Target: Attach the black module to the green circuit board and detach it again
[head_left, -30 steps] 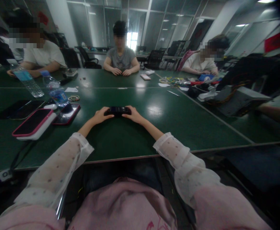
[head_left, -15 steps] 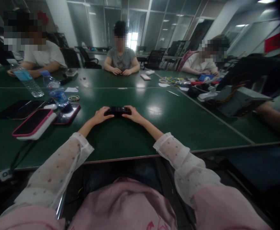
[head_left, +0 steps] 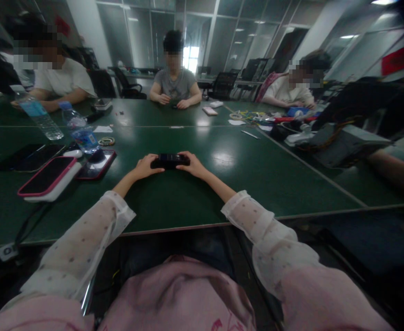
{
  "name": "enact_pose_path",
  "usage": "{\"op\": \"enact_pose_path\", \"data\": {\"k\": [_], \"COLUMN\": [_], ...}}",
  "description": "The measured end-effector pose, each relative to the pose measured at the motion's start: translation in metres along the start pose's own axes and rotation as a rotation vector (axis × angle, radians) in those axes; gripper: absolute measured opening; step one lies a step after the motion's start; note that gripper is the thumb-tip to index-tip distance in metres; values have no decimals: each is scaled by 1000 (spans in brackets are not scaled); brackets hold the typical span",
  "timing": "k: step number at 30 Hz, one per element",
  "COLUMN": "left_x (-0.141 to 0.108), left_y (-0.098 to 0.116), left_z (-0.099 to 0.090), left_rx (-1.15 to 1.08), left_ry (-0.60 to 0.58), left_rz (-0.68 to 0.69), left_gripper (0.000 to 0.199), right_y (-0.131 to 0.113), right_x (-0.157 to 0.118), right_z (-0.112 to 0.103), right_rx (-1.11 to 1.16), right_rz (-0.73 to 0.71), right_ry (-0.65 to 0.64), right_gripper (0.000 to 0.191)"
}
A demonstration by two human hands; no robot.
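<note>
Near the centre of the frame, the left hand and right hand pinch opposite ends of a black device, thumbs on the near side, above the green table; whether it touches the surface, I cannot tell. At centre left lie a pink-rimmed phone on a white object and, just beside it, a red-edged phone, with a blue-capped bottle behind them

Bottles behind phones — left; pen right — all on table.
</note>
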State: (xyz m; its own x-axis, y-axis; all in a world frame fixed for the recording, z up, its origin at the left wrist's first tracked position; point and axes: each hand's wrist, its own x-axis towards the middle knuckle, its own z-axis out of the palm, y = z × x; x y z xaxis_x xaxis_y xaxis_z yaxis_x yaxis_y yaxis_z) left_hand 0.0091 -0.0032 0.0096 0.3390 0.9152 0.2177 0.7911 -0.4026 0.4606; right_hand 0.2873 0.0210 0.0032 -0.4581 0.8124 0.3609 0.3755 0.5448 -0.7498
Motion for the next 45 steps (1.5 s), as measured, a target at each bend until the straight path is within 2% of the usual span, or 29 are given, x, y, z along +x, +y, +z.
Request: {"op": "enact_pose_path", "data": {"k": [7,15,19,22,26,30,35,40,45], "left_x": [0,-2,-3,-3,-2,0,0,-2,-2], "left_y": [0,5,7,7,4,-1,-2,3,4], "left_z": [1,-2,-3,-4,-3,-1,-1,-4,-4], "left_rx": [27,30,35,32,30,29,20,24,32], "left_ry": [-10,-19,-21,-19,-29,-32,-28,-45,-41], "left_rz": [-16,-25,-15,2,-10,2,0,-7,-4], "left_gripper": [66,62,58,57,61,62,61,62,62], "right_y": [6,-5,-12,-11,6,29,39,38,39], "right_x": [2,0,1,3,7,10,10,8,9], "right_z": [1,-2,-5,-10,-17,-25,-28,-25,-25], "right_rx": [78,185,274,296,205,-40,-209,-255,-261], "right_rz": [-38,2,40,58,80,102,101,141,172], "right_ry": [39,69,147,258,437,552,552,494,488], "right_gripper": [57,59,64,67,65,61,54,56,54]}}
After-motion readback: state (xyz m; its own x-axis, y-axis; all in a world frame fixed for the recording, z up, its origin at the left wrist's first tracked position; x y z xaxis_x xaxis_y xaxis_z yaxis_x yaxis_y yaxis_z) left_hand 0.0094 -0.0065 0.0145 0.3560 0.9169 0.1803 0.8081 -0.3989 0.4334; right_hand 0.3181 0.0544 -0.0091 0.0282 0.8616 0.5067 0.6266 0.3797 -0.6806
